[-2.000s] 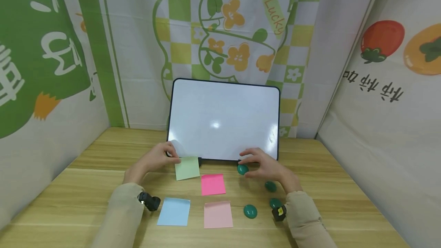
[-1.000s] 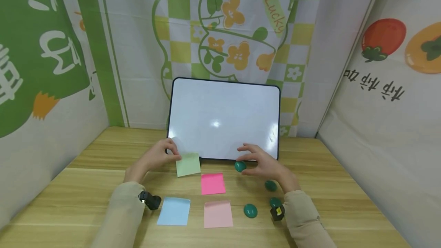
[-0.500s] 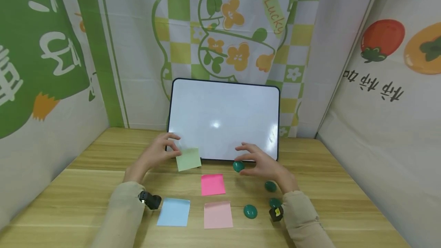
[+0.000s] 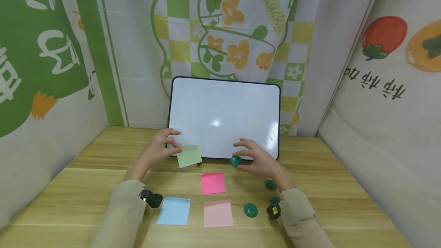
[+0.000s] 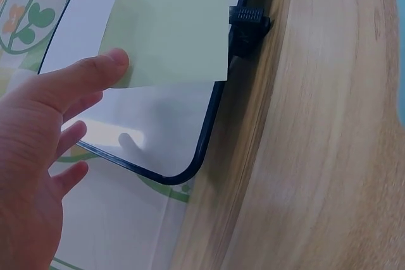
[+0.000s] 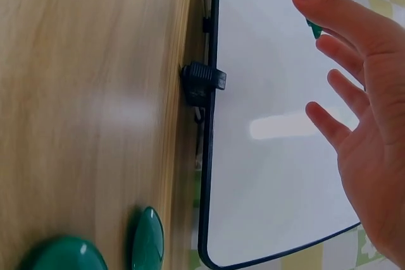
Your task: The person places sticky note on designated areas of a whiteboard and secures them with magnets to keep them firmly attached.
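Note:
My left hand (image 4: 156, 150) pinches a pale green sticky note (image 4: 189, 156) by its left corner, thumb on the near face. In the left wrist view the note (image 5: 174, 36) is in front of the lower part of the whiteboard (image 5: 168, 131); I cannot tell whether it touches. My right hand (image 4: 258, 160) pinches a round green magnet (image 4: 236, 161) between thumb and fingertips, near the board's lower edge. In the right wrist view the thumb covers most of that magnet (image 6: 312, 24). The whiteboard (image 4: 224, 118) leans upright at the back of the table.
On the wooden table (image 4: 103, 202) lie a bright pink note (image 4: 213, 183), a light pink note (image 4: 218, 214) and a blue note (image 4: 173, 211). Other green magnets (image 4: 250, 210) lie at the right. Black clip feet (image 6: 201, 83) hold the board's lower edge. Printed curtains (image 4: 131, 49) surround the table.
My left hand has lifted the pale green note up and slightly right, across the board's lower edge. My right hand has moved slightly up and left with the magnet. The other notes stay put.

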A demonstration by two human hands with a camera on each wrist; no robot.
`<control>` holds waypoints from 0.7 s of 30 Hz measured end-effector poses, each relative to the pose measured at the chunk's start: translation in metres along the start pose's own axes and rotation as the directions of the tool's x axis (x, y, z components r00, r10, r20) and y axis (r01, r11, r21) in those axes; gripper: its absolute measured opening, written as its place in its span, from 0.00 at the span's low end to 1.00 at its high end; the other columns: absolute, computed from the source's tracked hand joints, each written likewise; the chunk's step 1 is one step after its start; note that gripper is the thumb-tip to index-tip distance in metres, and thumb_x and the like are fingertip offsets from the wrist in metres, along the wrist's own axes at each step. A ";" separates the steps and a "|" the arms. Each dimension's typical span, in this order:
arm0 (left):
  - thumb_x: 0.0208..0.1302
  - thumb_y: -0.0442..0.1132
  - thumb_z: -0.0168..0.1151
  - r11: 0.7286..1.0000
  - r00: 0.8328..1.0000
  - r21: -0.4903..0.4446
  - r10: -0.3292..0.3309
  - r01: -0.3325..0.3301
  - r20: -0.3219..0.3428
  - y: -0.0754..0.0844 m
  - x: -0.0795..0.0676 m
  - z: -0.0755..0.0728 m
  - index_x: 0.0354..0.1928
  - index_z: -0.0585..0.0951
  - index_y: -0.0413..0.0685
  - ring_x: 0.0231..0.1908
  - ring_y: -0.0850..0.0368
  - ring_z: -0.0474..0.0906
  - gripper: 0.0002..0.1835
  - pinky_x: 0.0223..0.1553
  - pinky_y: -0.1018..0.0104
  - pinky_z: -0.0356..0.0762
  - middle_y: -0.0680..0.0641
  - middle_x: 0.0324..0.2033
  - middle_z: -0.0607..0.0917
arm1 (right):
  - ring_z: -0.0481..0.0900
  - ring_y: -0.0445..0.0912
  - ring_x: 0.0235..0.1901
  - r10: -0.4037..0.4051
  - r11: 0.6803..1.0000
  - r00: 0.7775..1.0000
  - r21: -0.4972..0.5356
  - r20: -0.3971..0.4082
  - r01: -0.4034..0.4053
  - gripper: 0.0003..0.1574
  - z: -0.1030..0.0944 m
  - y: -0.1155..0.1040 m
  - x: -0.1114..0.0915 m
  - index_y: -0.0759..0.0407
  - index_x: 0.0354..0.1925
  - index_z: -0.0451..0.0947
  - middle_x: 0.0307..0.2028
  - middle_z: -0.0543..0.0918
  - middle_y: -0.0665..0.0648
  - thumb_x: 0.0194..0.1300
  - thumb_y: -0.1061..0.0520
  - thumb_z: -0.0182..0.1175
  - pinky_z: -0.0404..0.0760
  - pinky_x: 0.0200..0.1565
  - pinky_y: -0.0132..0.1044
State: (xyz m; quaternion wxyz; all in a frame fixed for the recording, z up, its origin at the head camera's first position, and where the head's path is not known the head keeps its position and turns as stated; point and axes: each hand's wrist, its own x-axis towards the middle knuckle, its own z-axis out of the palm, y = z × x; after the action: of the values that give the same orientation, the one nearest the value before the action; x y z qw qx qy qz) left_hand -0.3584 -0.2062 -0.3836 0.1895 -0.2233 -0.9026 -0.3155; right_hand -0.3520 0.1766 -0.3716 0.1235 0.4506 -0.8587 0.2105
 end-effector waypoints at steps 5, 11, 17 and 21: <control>0.58 0.41 0.73 1.000 1.000 0.010 -0.008 0.009 -0.014 0.003 0.001 -0.002 0.22 0.84 0.51 0.71 0.36 0.60 0.09 0.70 0.33 0.55 0.41 0.61 0.79 | 0.60 0.60 0.73 -0.039 0.999 0.999 -0.037 -0.029 0.038 0.25 0.002 -0.005 0.008 0.55 0.53 0.83 0.65 0.75 0.58 0.57 0.54 0.74 0.67 0.69 0.59; 0.58 0.42 0.73 1.000 1.000 0.023 -0.018 0.018 -0.018 0.003 0.001 -0.001 0.22 0.84 0.52 0.71 0.37 0.60 0.09 0.70 0.34 0.55 0.42 0.61 0.80 | 0.60 0.59 0.73 -0.023 0.999 0.999 -0.035 -0.026 0.022 0.26 0.005 -0.008 0.011 0.56 0.54 0.83 0.65 0.75 0.58 0.57 0.54 0.74 0.66 0.69 0.59; 0.58 0.42 0.73 0.999 1.000 0.024 -0.023 0.024 -0.019 0.002 0.003 0.000 0.23 0.85 0.53 0.72 0.38 0.60 0.08 0.71 0.34 0.54 0.43 0.61 0.80 | 0.60 0.57 0.74 -0.026 0.998 0.999 -0.060 -0.036 0.023 0.26 0.007 -0.010 0.015 0.56 0.55 0.83 0.65 0.75 0.57 0.58 0.54 0.73 0.67 0.69 0.58; 0.58 0.42 0.73 0.999 0.999 0.021 -0.040 0.040 -0.026 0.002 0.003 -0.001 0.24 0.85 0.52 0.72 0.38 0.59 0.08 0.72 0.34 0.52 0.43 0.61 0.80 | 0.60 0.55 0.74 -0.019 0.996 0.999 -0.083 -0.035 0.016 0.26 0.007 -0.014 0.019 0.54 0.56 0.82 0.65 0.75 0.55 0.59 0.52 0.73 0.67 0.70 0.57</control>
State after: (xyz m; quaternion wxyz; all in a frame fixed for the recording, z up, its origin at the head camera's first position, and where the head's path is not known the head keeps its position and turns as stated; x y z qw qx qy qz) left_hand -0.3594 -0.2043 -0.3808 0.1970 -0.1992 -0.9078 -0.3121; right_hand -0.3512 0.1521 -0.3661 0.1592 0.4489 -0.8603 0.1816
